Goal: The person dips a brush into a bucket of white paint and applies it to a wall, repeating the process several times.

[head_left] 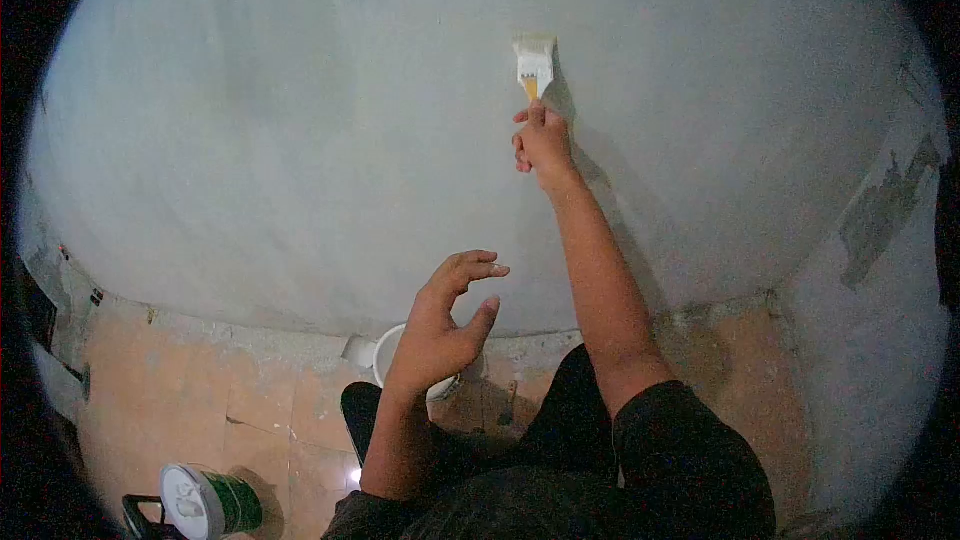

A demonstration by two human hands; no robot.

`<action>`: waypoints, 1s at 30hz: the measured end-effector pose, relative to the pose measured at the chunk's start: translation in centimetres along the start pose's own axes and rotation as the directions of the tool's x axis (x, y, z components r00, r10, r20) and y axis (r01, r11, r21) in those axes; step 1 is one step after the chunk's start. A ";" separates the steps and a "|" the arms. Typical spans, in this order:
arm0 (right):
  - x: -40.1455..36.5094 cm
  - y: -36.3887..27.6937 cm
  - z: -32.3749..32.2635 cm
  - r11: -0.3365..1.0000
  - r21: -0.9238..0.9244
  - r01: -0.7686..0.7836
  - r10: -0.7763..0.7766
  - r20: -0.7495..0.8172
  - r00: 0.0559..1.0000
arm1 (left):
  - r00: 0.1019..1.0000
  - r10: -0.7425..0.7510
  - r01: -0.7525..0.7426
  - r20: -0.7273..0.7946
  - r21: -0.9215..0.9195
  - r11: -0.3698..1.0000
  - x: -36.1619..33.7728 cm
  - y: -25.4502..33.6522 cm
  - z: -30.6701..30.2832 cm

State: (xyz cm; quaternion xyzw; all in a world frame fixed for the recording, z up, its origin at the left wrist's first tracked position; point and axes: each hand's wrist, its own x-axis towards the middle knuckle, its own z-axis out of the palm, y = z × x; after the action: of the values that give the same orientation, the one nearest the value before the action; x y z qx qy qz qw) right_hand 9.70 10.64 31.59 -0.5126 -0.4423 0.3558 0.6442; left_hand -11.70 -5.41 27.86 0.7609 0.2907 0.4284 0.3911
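My right hand (542, 145) is wrapped round the yellow handle of a paintbrush (536, 62), its arm stretched up and forward. The brush's pale, paint-coated head lies against the grey-white wall (400, 140), bristles pointing up. Lower down, my left hand (450, 315) hangs in front of the wall with thumb and fingers apart, holding nothing. Below and behind that hand is a white bucket (385, 352), partly hidden by the hand and forearm; its contents do not show.
On the tiled floor (190, 380) at lower left stands a white and green paint bucket (232, 502) with a whitish top. A dark handle-like object (140, 515) is beside it. The right side wall (880, 340) has a rough dark patch (885, 210).
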 end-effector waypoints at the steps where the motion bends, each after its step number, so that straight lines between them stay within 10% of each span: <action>1: -0.8 2.1 0.0 0.998 0.041 -0.038 0.039 -0.033 0.999 | 1.000 -0.005 0.005 0.004 0.003 1.000 -0.1 -0.1 0.0; 8: -7.2 17.6 -1.6 0.951 0.053 -0.303 0.305 -0.020 0.952 | 0.999 -0.038 0.039 0.028 -0.021 0.999 -0.5 -0.9 0.2; 16: -6.5 12.7 -3.4 0.734 0.234 -0.638 0.610 0.187 0.770 | 0.995 -0.084 0.085 0.060 -0.028 0.996 -2.6 -2.0 0.7; 24: -1.5 -7.9 -3.2 0.944 0.082 -0.320 0.272 0.355 0.894 | 0.997 -0.051 0.054 0.057 -0.038 0.998 -2.4 -2.3 0.9; 28: -4.1 -7.9 -2.8 0.991 -0.128 0.039 -0.018 0.163 0.986 | 0.995 -0.074 0.079 0.066 -0.078 0.994 -2.2 -2.8 1.3; 30: -4.0 -4.1 -2.6 0.981 -0.195 -0.018 0.045 0.137 0.990 | 0.994 -0.081 0.087 0.074 -0.087 0.992 -2.1 -3.5 1.5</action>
State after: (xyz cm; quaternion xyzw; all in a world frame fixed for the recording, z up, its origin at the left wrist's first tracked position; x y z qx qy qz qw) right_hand 10.72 5.19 34.60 -0.5533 -0.5108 0.3568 0.5529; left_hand -11.68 -5.71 23.52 0.7442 0.2890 0.3972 0.4526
